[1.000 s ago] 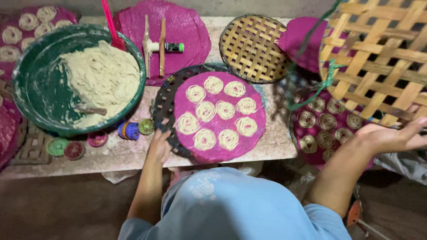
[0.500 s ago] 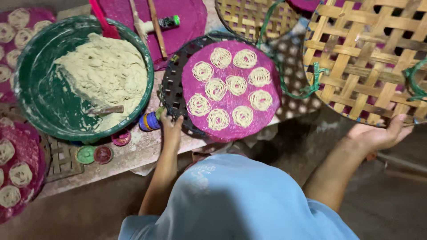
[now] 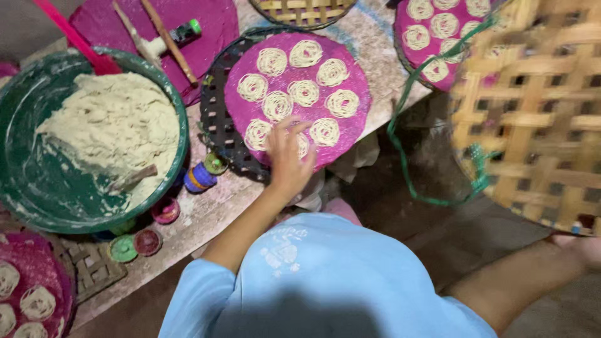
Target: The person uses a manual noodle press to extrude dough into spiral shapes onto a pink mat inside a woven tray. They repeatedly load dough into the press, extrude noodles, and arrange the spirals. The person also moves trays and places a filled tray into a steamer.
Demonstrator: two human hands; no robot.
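My left hand (image 3: 287, 158) hovers with fingers spread over the near edge of a round magenta mat (image 3: 289, 76) that carries several coiled noodle rounds (image 3: 304, 92). The mat lies on a dark lattice tray (image 3: 216, 125) on the table. At the right, a large woven bamboo tray (image 3: 532, 112) is held up, tilted, with a green cord (image 3: 407, 169) hanging from it. My right hand (image 3: 579, 243) is under its lower edge, mostly hidden. I wear a light blue shirt.
A big green bowl (image 3: 181, 134) of pale dough (image 3: 106, 125) stands at the left with a stick in it. Small coloured caps (image 3: 200, 178) lie by it. More magenta mats with coils sit at top right (image 3: 432, 34) and bottom left (image 3: 25, 294). Wooden sticks (image 3: 169, 40) lie behind.
My left hand let go of the dark tray's edge and moved onto the magenta mat. The bamboo tray swung down and closer, and my view shifted right and toward the table.
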